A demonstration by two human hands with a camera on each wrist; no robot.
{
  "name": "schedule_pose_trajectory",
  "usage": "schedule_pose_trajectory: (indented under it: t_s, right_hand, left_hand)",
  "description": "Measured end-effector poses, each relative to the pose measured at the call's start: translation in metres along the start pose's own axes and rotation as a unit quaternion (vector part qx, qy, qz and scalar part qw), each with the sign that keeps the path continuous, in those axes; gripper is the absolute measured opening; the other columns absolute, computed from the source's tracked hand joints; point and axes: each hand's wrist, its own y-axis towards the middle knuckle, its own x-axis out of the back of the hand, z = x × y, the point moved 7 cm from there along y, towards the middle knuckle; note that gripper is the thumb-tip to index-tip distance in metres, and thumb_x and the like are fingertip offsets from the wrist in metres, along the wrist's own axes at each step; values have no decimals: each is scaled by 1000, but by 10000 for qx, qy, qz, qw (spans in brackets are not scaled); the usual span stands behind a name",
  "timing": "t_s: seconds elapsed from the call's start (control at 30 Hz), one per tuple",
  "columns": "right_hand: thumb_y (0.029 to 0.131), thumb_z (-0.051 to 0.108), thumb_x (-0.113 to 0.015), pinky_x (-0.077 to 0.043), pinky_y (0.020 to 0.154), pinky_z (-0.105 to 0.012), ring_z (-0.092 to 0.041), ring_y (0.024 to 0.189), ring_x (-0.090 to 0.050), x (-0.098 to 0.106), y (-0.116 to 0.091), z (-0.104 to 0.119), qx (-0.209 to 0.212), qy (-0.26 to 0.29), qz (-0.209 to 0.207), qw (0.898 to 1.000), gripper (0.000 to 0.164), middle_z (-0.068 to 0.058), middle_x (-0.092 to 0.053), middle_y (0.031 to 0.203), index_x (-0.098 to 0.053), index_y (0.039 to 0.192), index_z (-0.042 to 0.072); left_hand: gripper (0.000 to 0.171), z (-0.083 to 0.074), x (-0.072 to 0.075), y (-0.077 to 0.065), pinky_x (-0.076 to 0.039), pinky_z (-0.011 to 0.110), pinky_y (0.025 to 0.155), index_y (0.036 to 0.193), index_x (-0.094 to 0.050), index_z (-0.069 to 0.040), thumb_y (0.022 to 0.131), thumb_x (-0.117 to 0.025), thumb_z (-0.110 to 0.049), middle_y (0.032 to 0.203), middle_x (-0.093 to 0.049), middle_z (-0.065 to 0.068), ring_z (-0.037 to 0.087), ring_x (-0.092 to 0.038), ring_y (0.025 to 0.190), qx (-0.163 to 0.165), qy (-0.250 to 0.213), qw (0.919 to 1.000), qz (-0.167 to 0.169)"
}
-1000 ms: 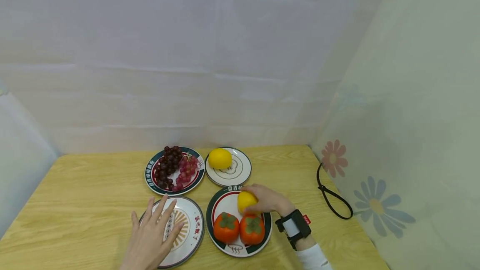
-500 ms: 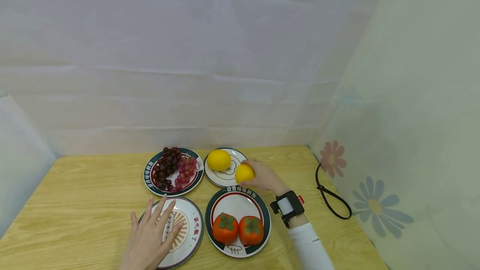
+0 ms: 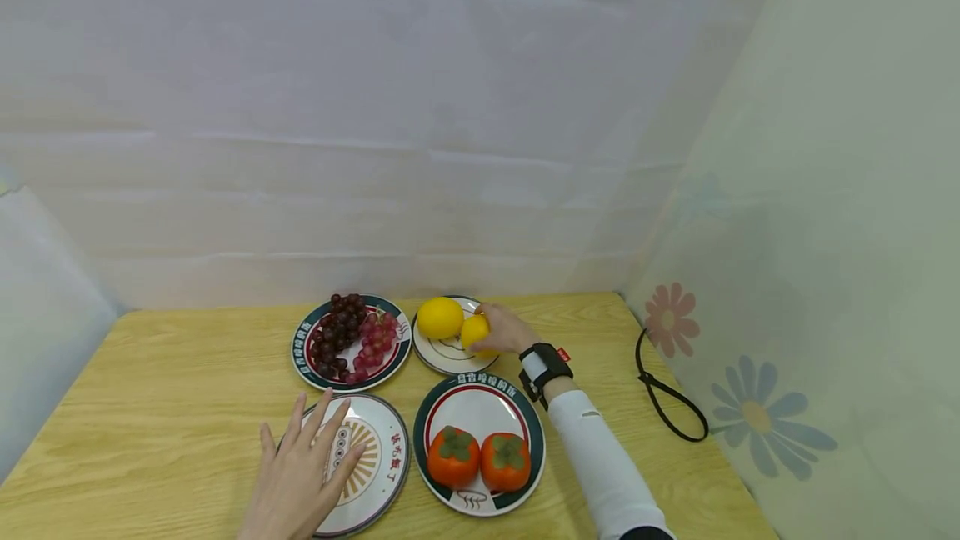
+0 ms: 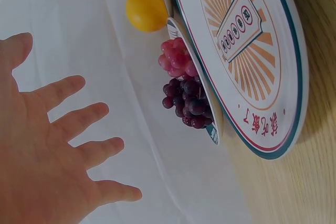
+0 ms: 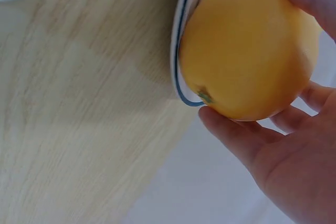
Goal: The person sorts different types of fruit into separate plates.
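Note:
My right hand (image 3: 507, 329) grips a yellow orange (image 3: 475, 333) over the small white plate (image 3: 435, 354) at the back. In the right wrist view, thumb and fingers curl round this orange (image 5: 247, 51), and its green stem spot shows near the plate's rim. Beside it on the same plate lies a second yellow orange (image 3: 440, 318). My left hand (image 3: 296, 469), fingers spread, is above the white plate with a sunburst print (image 3: 382, 473). In the left wrist view, the spread hand (image 4: 58, 145) holds nothing.
Two persimmons (image 3: 453, 457) sit on a green-rimmed plate (image 3: 480, 402) at front centre. Dark and red grapes (image 3: 337, 332) fill another green-rimmed plate (image 3: 302, 357) at back left. A black cord loop (image 3: 671, 394) lies near the table's right edge. Cloth walls stand behind and right.
My right hand has carried the orange from the persimmon plate back to the small plate, beside the other orange. My left hand has stayed in place.

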Motion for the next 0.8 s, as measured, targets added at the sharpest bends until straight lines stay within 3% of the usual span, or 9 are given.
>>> schedule_pose_trajectory:
  t_s: [0.27, 0.43, 0.67, 0.8]
  right_hand:
    - [79, 37, -76, -47, 101, -46, -30, 117, -52, -5, -3, -3, -24, -19, 147, 9999, 78, -18, -46, 140, -39, 143, 10]
    - [81, 37, -74, -44, 105, -50, -33, 124, -48, 0, -17, 2, -14, 38, 133, 9999, 80, -19, -38, 146, -35, 147, 14]
    - [83, 37, -72, -43, 106, -52, -36, 133, -43, 18, -62, 38, 468, -422, -246, 9977, 70, -15, -39, 148, -42, 143, 15]
    - [86, 41, -68, -44, 105, -47, -33, 130, -47, 11, -95, 66, 894, -554, -125, 9944, 70, -13, -43, 146, -40, 144, 14]
  left_hand:
    - [56, 1, -1, 0, -18, 80, 99, 137, -52, -17, 92, -52, -51, 148, -43, 14, 43, -28, 140, 48, -1, 9999, 122]
    - [55, 0, 0, -1, -19, 79, 99, 136, -53, -18, 91, -54, -50, 148, -44, 14, 42, -30, 139, 7, -6, 10000, 58]
    - [54, -1, 0, -2, -19, 79, 99, 135, -54, -17, 91, -55, -49, 147, -45, 14, 43, -31, 138, -30, -47, 10000, -34]
    - [54, -1, 0, -1, -20, 79, 99, 135, -54, -16, 91, -55, -48, 147, -45, 14, 43, -32, 138, -43, -22, 10000, -24]
